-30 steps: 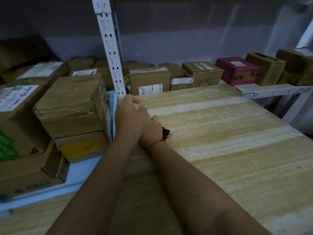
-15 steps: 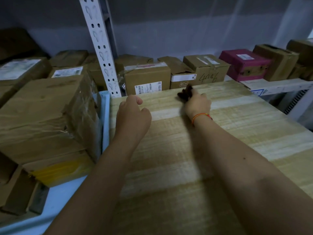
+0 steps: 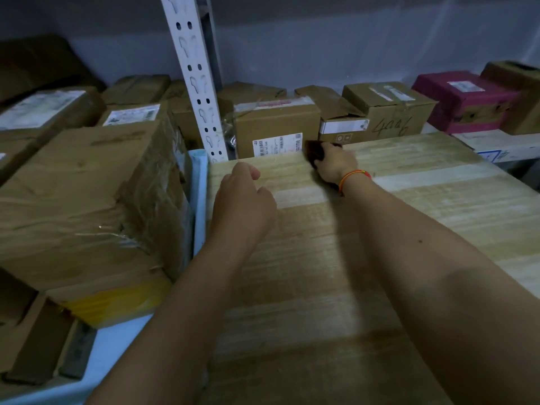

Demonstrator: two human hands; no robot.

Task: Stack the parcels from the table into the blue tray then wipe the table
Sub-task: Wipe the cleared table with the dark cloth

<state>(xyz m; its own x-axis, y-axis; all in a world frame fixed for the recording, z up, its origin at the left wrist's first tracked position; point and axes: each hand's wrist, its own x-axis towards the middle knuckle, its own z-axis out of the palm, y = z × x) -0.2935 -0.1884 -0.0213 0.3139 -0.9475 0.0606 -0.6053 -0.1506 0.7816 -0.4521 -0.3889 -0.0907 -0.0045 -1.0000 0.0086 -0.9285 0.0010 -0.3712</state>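
Wiping stage now: right hand (image 3: pixel 333 166) grips a dark cloth (image 3: pixel 315 152) at the tabletop's (image 3: pixel 409 217) far edge, left hand (image 3: pixel 244 200) loosely curled, empty. Next, probably sweep back.

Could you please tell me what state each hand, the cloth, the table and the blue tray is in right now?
Right hand: grips the dark cloth, at the table's far edge.
Dark cloth: bunched, pressed on the table.
Left hand: loosely curled, holds nothing, rests on the table.
Table: no parcels on the visible top.
Blue tray: loaded with stacked parcels.
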